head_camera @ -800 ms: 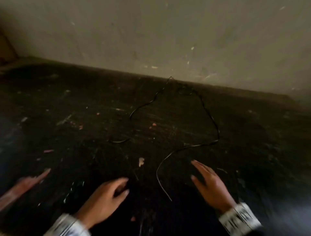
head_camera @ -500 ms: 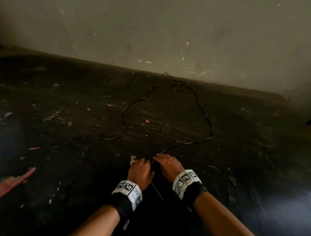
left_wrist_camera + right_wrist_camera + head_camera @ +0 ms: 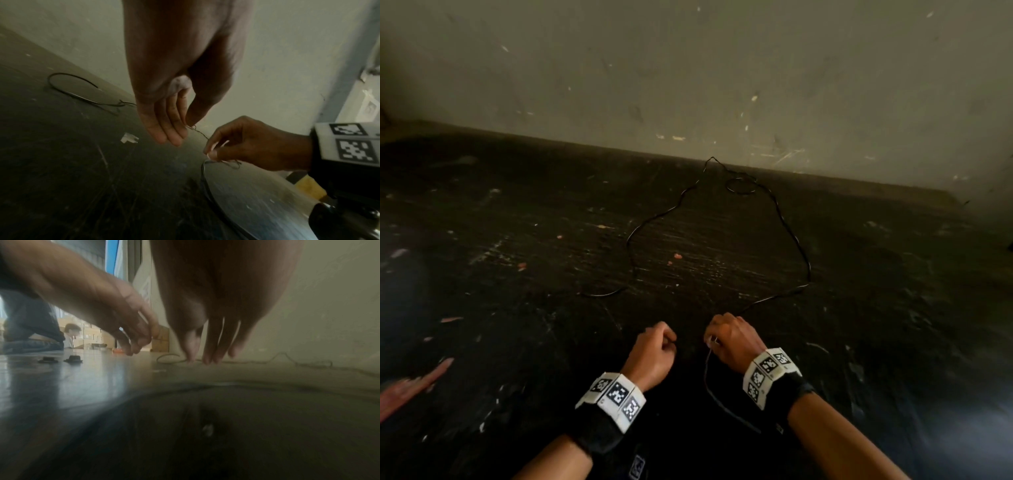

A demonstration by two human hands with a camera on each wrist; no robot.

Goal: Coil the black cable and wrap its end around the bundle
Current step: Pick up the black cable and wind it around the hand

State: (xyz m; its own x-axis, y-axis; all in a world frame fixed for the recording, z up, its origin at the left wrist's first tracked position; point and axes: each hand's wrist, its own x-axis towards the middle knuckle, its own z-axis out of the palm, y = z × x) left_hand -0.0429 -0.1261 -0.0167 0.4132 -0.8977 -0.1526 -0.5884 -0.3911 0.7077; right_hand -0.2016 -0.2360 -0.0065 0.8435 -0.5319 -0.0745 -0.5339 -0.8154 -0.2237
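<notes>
A thin black cable [image 3: 809, 274] lies in a wide loose loop on the dark floor [image 3: 517, 240], reaching the wall at the back. Its near stretch runs into my right hand [image 3: 714, 341], which pinches it between thumb and forefinger [image 3: 209, 152]; a tail trails back under my right wrist. My left hand [image 3: 671, 339] is curled just to the left. In the left wrist view its thumb and fingers [image 3: 188, 128] pinch a fine strand that leads across to the right hand. The right wrist view is blurred, with the right hand [image 3: 201, 360] low over the cable [image 3: 283, 353].
A pale scuffed wall [image 3: 722, 85] bounds the floor at the back. Small scraps litter the floor, among them a white piece [image 3: 129, 138] and a pinkish strip [image 3: 414, 383]. The right wrist view shows a kneeling person in jeans [image 3: 30, 321] and two small black objects [image 3: 72, 359].
My hands were spread open over the floor, then came together on the cable's near end. Now they have drawn slightly apart, each pinching it, with the end lifted off the floor.
</notes>
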